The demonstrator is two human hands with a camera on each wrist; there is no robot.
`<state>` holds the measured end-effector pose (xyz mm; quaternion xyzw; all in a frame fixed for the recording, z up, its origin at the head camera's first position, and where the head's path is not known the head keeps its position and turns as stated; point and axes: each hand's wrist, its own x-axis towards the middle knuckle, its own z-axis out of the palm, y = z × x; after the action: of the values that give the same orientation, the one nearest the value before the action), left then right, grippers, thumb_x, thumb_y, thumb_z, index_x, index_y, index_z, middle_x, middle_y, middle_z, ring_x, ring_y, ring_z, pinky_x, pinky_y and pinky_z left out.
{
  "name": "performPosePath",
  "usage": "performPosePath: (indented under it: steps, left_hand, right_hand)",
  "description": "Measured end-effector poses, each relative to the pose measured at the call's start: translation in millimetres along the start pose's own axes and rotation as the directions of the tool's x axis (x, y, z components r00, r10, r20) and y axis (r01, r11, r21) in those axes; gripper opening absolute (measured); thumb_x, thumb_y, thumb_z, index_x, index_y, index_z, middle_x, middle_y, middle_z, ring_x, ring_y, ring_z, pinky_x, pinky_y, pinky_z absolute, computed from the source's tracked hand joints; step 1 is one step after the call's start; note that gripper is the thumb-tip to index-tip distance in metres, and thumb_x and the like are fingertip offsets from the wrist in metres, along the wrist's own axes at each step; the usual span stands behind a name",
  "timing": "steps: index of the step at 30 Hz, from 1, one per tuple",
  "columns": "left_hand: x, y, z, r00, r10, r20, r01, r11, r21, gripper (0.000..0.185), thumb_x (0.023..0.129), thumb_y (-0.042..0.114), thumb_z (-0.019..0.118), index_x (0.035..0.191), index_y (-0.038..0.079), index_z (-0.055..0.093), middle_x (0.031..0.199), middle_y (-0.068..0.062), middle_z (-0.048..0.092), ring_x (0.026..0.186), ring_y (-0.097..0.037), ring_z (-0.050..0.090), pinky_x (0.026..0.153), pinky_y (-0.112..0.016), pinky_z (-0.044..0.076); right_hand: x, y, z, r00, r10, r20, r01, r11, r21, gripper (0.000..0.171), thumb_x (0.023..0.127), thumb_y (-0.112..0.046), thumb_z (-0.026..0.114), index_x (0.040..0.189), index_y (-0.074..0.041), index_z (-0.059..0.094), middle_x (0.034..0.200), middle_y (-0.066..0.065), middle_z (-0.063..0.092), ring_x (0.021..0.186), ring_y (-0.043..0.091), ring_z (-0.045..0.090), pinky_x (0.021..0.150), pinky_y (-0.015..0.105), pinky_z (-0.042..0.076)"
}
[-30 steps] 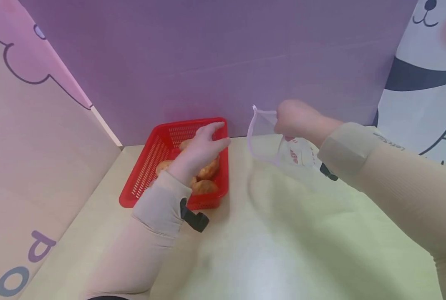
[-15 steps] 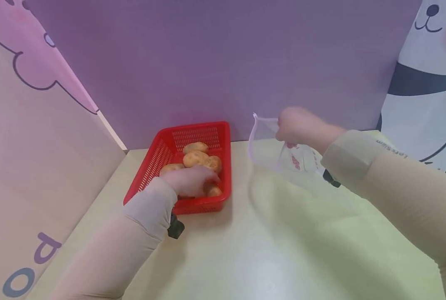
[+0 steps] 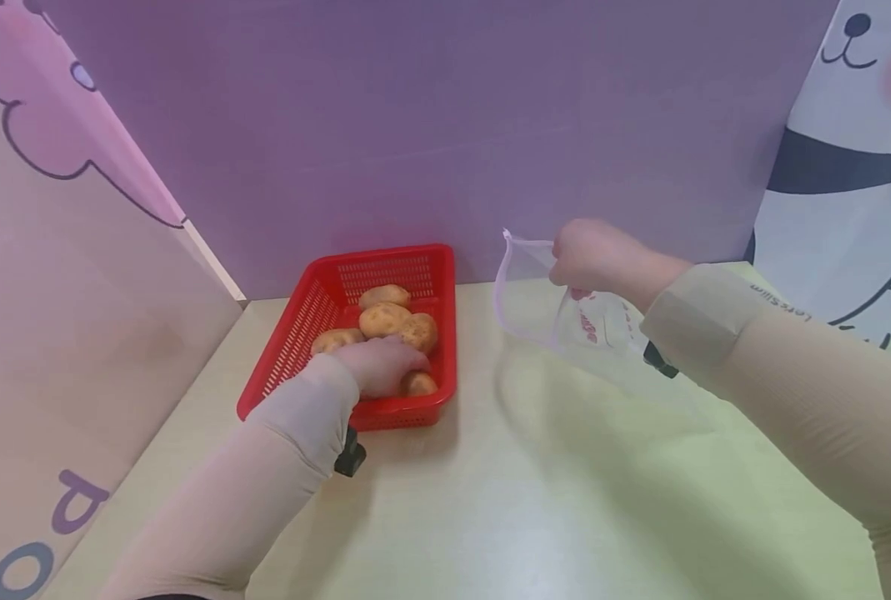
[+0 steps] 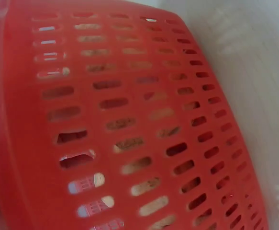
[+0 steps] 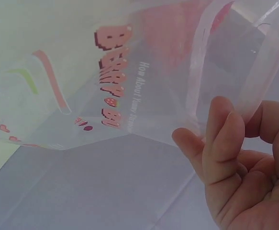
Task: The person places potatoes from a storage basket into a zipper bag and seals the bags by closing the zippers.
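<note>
The tabletop [image 3: 535, 500] in front of me is pale yellow-green with a glossy sheen near the middle. It runs back to a purple wall and meets a pink-and-beige panel at my left. A red basket [image 3: 317, 307] with slotted walls sits directly on it at the far left, close to the back wall. Potatoes [image 3: 385, 318] lie piled inside the basket, several touching one another.

The clear bag [image 5: 129, 96] reads "BERRY" in pink, with small white "How About" beneath. The right sleeve [image 3: 723, 321] carries "Let's Slim".
</note>
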<state>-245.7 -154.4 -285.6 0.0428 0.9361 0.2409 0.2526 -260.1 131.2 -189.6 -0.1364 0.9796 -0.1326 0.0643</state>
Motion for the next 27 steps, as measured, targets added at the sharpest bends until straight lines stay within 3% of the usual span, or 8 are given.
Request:
performPosePath:
  steps: [2,6,8,11,13,19,23,27]
  left_hand:
    - [1.1,-1.4,-2.0,0.997,0.072,-0.005,-0.072,0.995,0.074,0.033,0.084,0.034,0.07,0.114,0.022,0.06,0.114,-0.005,0.054,0.109,-0.022,0.046,0.09,-0.04,0.046]
    - [1.4,0.8,-10.2,0.972,0.232,-0.029,-0.216,0.939,0.269,0.041,0.069,0.021,0.084,0.1,0.027,0.06,0.099,-0.004,0.056,0.098,-0.022,0.051,0.074,-0.033,0.052]
    - [-1.8,4.2,-16.1,0.975,0.214,-0.061,-0.197,0.956,0.218,0.053,0.063,0.023,0.089,0.107,0.033,0.061,0.105,0.0,0.054,0.102,-0.022,0.048,0.069,-0.034,0.055]
    - [-4.8,11.5,-27.1,0.962,0.252,-0.103,-0.221,0.944,0.245,0.061,0.063,0.027,0.09,0.116,0.037,0.061,0.112,0.005,0.053,0.107,-0.021,0.046,0.073,-0.038,0.055]
    - [-6.3,17.6,-34.1,0.957,0.261,-0.13,-0.236,0.956,0.176,0.063,0.066,0.026,0.089,0.121,0.035,0.059,0.114,0.007,0.054,0.108,-0.02,0.048,0.079,-0.04,0.054]
    - [0.7,45.4,-35.9,0.903,0.375,-0.21,-0.374,0.926,0.048,0.057,0.075,0.036,0.08,0.123,0.028,0.052,0.109,0.009,0.058,0.102,-0.013,0.055,0.09,-0.037,0.047]
    - [7.5,68.1,-23.3,0.904,0.34,-0.26,-0.378,0.919,-0.114,0.067,0.074,0.04,0.078,0.129,0.025,0.042,0.114,0.008,0.055,0.104,-0.013,0.054,0.09,-0.039,0.048]
    - [13.7,87.6,-10.6,0.892,0.342,-0.295,-0.414,0.88,-0.233,0.064,0.077,0.034,0.076,0.126,0.02,0.039,0.114,0.003,0.052,0.103,-0.017,0.055,0.085,-0.037,0.049]
  right_hand:
    - [0,1,0,1.0,0.005,0.007,-0.005,1.0,0.001,0.009,0.082,-0.004,0.05,0.079,-0.002,0.059,0.066,0.005,0.056,0.057,0.018,0.052,0.062,0.033,0.041]
    - [1,3,1,1.0,0.008,0.011,-0.008,1.0,0.005,0.009,0.081,-0.004,0.051,0.079,-0.002,0.059,0.066,0.004,0.055,0.057,0.018,0.052,0.063,0.033,0.041]
    - [1,4,1,1.0,0.007,0.009,-0.008,1.0,0.008,0.009,0.081,-0.004,0.051,0.078,-0.002,0.059,0.066,0.004,0.056,0.058,0.018,0.054,0.063,0.033,0.042]
    - [0,5,1,1.0,0.004,0.006,-0.004,1.0,0.014,0.009,0.081,-0.004,0.051,0.075,-0.003,0.057,0.067,0.004,0.056,0.058,0.018,0.055,0.062,0.032,0.043]
    - [-1,5,1,1.0,0.003,0.008,-0.003,1.0,0.02,0.009,0.081,-0.004,0.051,0.074,-0.004,0.055,0.066,0.004,0.055,0.058,0.018,0.056,0.062,0.032,0.042]
    - [-3,7,-1,1.0,0.006,0.017,-0.006,1.0,0.028,0.007,0.082,-0.003,0.05,0.078,-0.003,0.056,0.065,0.003,0.053,0.057,0.017,0.055,0.062,0.032,0.041]
    - [-2,8,0,1.0,0.016,0.013,-0.016,0.999,0.039,0.009,0.082,-0.003,0.051,0.083,-0.001,0.06,0.07,0.005,0.055,0.059,0.018,0.055,0.062,0.032,0.043]
    - [-1,8,1,0.999,0.041,0.021,-0.042,0.998,0.052,0.021,0.082,-0.003,0.051,0.099,0.001,0.064,0.086,0.01,0.061,0.063,0.019,0.057,0.068,0.035,0.046]
